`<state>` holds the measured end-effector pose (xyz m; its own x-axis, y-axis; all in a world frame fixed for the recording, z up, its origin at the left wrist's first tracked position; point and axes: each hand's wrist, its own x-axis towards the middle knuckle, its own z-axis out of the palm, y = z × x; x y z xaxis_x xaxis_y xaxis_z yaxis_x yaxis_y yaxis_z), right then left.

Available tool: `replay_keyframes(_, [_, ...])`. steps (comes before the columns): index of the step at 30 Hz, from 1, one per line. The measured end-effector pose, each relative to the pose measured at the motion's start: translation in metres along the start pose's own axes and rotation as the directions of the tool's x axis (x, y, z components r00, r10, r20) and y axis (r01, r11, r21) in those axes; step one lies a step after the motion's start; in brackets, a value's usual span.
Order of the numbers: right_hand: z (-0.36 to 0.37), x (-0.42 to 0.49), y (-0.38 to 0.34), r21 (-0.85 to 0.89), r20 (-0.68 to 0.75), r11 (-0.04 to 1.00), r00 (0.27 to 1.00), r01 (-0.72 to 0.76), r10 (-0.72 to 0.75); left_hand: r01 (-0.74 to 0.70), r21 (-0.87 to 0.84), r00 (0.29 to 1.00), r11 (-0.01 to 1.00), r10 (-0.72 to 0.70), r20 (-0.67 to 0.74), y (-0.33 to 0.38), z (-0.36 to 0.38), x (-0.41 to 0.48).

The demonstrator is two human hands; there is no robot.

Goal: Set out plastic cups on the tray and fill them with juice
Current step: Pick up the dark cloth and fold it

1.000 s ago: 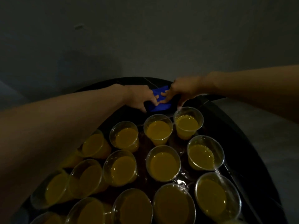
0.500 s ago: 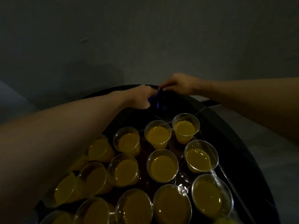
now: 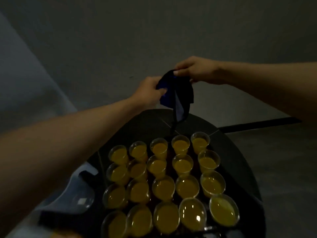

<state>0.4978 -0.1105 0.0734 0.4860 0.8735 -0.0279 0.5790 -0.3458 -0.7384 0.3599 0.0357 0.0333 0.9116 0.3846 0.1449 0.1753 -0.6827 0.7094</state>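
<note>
Several clear plastic cups [image 3: 182, 164] filled with orange juice stand in rows on a dark tray [image 3: 169, 156] on a round black table [image 3: 236, 162]. Above the table's far edge my left hand [image 3: 150, 91] and my right hand [image 3: 193, 69] both grip a dark blue cloth [image 3: 178, 95], which hangs down between them with a thin end dangling towards the far cups. The light is dim.
A pale blue object [image 3: 75, 194] with a dark piece on it lies at the table's left edge. A dark bar [image 3: 260, 123] sticks out beyond the table to the right. Grey wall and floor surround the table.
Both hands have lifted the blue cloth off the far part of the table and raised it into the air. The view has pulled back, so more cups show.
</note>
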Motion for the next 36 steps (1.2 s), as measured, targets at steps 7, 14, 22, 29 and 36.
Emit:
replay_keyframes(7, [0.040, -0.105, -0.071, 0.217, 0.181, 0.974, 0.978, 0.062, -0.103, 0.072, -0.036, 0.997, 0.997, -0.070, 0.040, 0.060, -0.065, -0.159])
replay_keyframes(14, [0.124, -0.181, -0.130, 0.327, 0.348, 0.938, 0.909, 0.110, -0.228, 0.211, -0.133, 0.975, 0.968, -0.199, 0.100, 0.057, -0.102, -0.308])
replay_keyframes(22, [0.206, -0.217, -0.175, 0.230, 0.402, 0.958, 0.879, 0.172, -0.255, 0.299, -0.262, 0.951, 0.918, -0.309, 0.003, 0.023, -0.111, -0.413])
replay_keyframes(29, [0.239, -0.229, -0.195, 0.252, 0.499, 0.959, 0.832, 0.129, -0.243, 0.266, -0.363, 0.949, 0.893, -0.309, -0.065, 0.010, -0.115, -0.460])
replay_keyframes(36, [0.272, -0.230, -0.178, 0.253, 0.563, 0.964, 0.799, 0.076, -0.211, 0.346, -0.393, 0.924, 0.852, -0.383, -0.017, -0.020, -0.099, -0.474])
